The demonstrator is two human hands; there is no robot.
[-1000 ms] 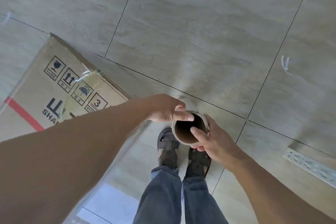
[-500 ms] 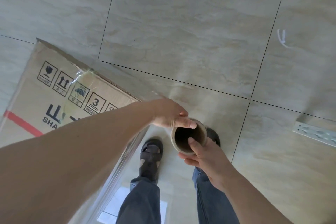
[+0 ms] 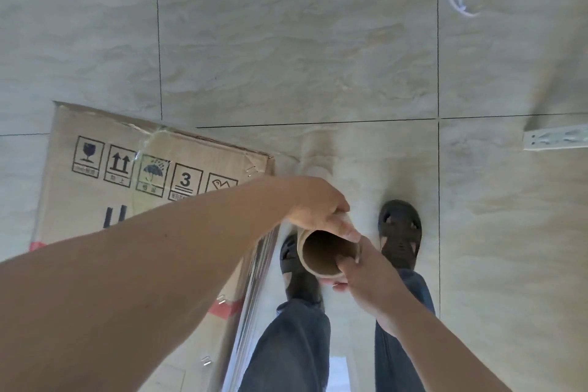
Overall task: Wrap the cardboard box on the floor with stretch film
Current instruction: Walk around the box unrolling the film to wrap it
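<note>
A big cardboard box (image 3: 133,175) with printed handling symbols and a red stripe stands on the tiled floor at the left. Clear stretch film (image 3: 254,289) runs along its right side. I look down the brown cardboard core of the stretch film roll (image 3: 324,253), held upright beside the box's corner. My left hand (image 3: 321,207) grips the core's top rim from the far side. My right hand (image 3: 366,270) holds the near rim, thumb inside the tube. The roll's lower part is hidden.
My two feet in dark sandals (image 3: 399,229) stand on the tiles just right of the box. A perforated metal strip (image 3: 553,138) lies at the right edge. A small white scrap (image 3: 459,5) lies on the floor at the upper right.
The view has turned, so the box's corner now sits closer to the roll. My feet have stepped along the box's side. Both hands keep their grip on the core.
</note>
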